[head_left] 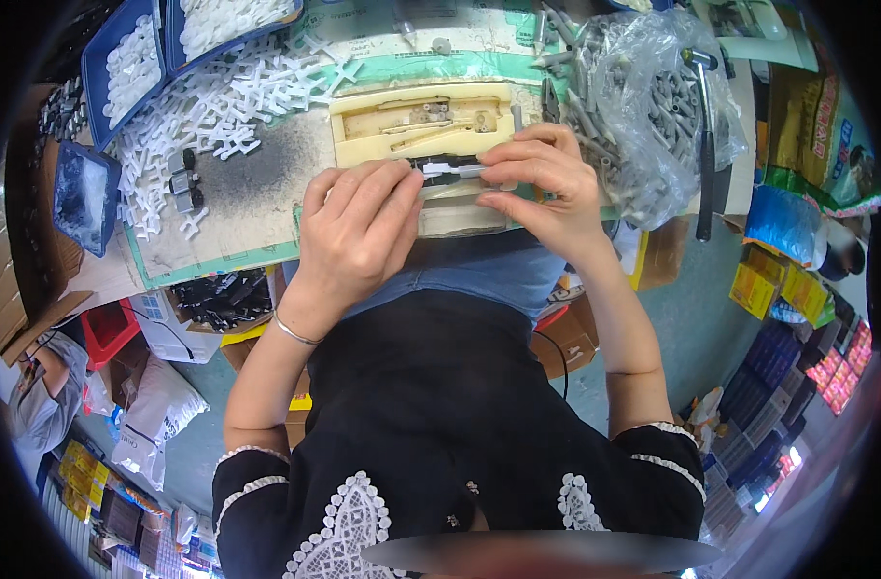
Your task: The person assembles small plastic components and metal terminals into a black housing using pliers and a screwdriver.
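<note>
On worktable (278,214) | white pieces (199,108) piled | greenish floor (686,314) below | hands (358,217) (556,188) pinching small part (448,168)

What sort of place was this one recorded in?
Probably a small assembly workshop: loose white plastic pieces are heaped on the worktable, with a clear plastic bag of grey parts and a hammer at the right.

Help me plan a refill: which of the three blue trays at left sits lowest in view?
The lower-left blue tray; the other two, heaped with white pieces, sit higher.
</note>
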Available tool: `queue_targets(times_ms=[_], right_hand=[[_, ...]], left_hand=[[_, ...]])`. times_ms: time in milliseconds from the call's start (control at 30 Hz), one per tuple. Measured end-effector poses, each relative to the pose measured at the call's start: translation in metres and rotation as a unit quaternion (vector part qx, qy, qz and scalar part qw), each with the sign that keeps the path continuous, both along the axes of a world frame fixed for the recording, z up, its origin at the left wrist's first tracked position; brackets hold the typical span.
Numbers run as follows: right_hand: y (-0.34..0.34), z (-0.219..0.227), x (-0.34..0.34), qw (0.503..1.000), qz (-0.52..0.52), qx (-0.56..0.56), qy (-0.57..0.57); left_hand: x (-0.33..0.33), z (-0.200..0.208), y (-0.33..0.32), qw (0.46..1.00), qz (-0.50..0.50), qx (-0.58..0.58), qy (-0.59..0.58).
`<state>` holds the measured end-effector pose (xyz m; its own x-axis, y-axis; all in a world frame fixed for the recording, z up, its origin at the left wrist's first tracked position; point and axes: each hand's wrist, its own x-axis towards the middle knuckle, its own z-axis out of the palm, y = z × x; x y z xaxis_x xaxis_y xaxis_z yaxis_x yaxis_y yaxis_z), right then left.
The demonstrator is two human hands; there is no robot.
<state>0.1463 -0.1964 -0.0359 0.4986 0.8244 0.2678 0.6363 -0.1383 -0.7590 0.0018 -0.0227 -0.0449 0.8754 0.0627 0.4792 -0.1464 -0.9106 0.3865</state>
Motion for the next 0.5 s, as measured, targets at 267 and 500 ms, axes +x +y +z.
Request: queue_targets(times_ms=[267,500], right_hand=[[0.002,0.014,0.001,0.997,-0.006,-0.064,-0.047],[-0.009,-0.002,-0.007,0.982,-0.065,-0.086,-0.155]], left_hand=[[-0.005,-0.010,-0.006,0.999,0.030,0.038,-0.009],[-0.002,-0.008,-0.007,0.997,0.044,0.059,0.000]])
